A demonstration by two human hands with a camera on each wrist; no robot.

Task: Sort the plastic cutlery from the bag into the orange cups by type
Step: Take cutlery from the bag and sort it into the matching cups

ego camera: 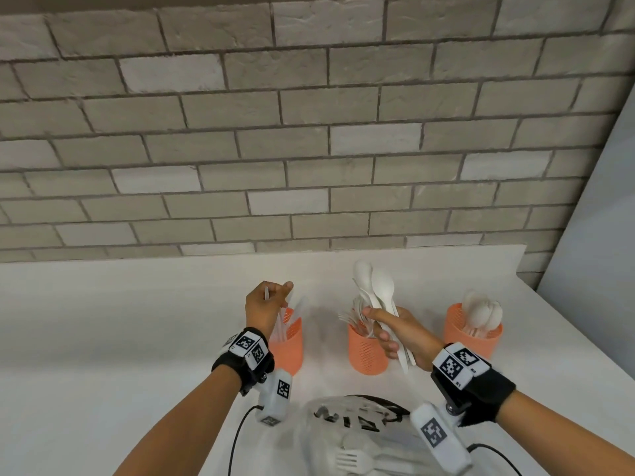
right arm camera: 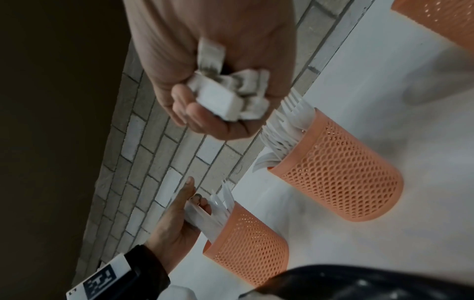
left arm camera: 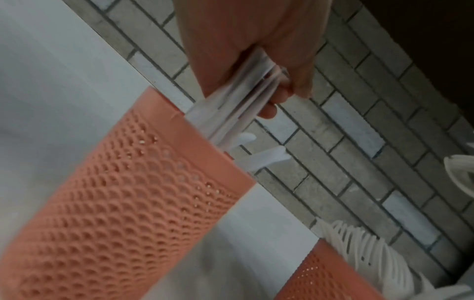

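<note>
Three orange mesh cups stand in a row on the white counter. My left hand [ego camera: 266, 304] grips a bundle of white knives [left arm camera: 243, 105] whose lower ends are inside the left cup [ego camera: 288, 348]. The middle cup [ego camera: 367, 352] holds forks [right arm camera: 284, 125]. The right cup [ego camera: 472, 333] holds spoons [ego camera: 481, 312]. My right hand [ego camera: 395, 329] grips a bunch of white spoons [ego camera: 379, 290], bowls up, just right of the middle cup; the handle ends [right arm camera: 231, 93] show in the right wrist view. The clear bag [ego camera: 347, 438] with cutlery lies near me.
A grey brick wall [ego camera: 309, 132] rises behind the counter [ego camera: 120, 321]. A pale panel [ego camera: 598, 235] closes the right side. Black cables run from the wrist cameras over the counter near the bag.
</note>
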